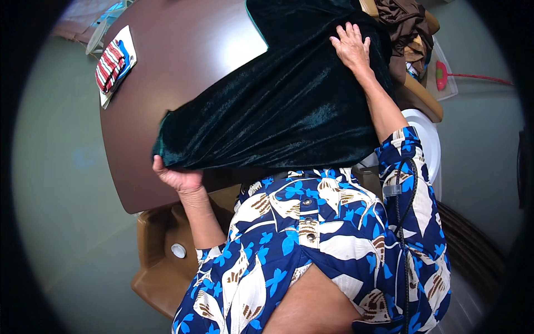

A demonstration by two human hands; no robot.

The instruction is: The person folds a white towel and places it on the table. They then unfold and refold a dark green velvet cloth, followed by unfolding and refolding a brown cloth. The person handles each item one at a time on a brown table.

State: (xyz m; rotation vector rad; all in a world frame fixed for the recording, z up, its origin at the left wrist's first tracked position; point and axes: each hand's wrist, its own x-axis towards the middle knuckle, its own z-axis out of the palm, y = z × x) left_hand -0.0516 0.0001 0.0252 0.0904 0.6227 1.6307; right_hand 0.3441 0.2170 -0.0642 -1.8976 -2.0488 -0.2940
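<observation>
A large dark green velvet cloth with a lighter green edge spreads over the right part of the table and hangs toward my lap. At its near left corner my left hand grips the cloth, thumb up along the edge and the other fingers hidden beneath. Folds run from that corner up toward the far right. My right hand lies flat on the cloth at the far right, fingers spread.
The brown table carries a striped folded cloth on white sheets at the far left. Brown fabric is heaped on a chair at the far right. Near it are a red-green object with a red cord and a white round stool or tub.
</observation>
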